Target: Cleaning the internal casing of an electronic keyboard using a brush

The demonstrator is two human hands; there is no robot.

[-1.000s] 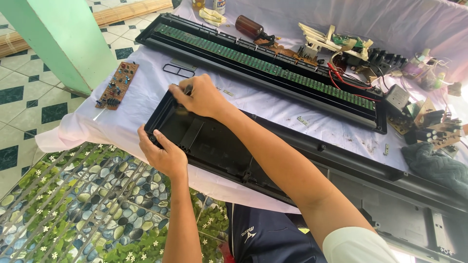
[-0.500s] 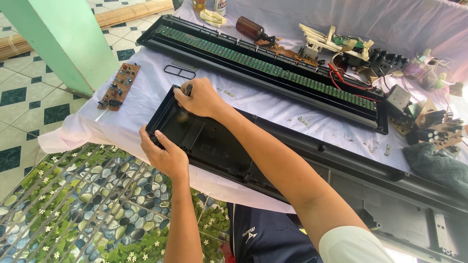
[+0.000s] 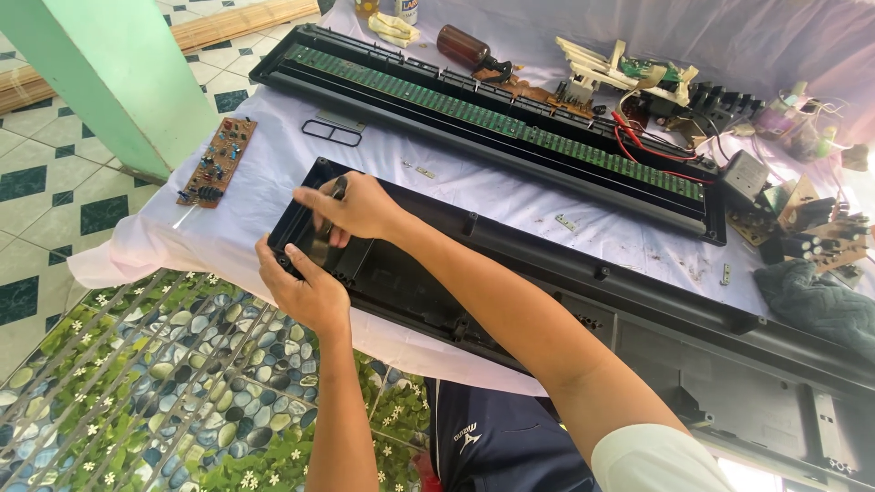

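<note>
Gripping the near-left corner of the long black casing, left hand closed over its edge. Just beyond, right hand pinching a slim dark tool, now lifted slightly versus 1 second ago, suggesting work at that corner. Farther: brown circuit board, green key-contact strip.

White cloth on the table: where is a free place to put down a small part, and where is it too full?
The white cloth is mostly bare in the strip between the near black housing and the long green circuit board, apart from a few small metal bits. Another bare patch lies beside the brown circuit board. The far right end is crowded with loose components.
</note>
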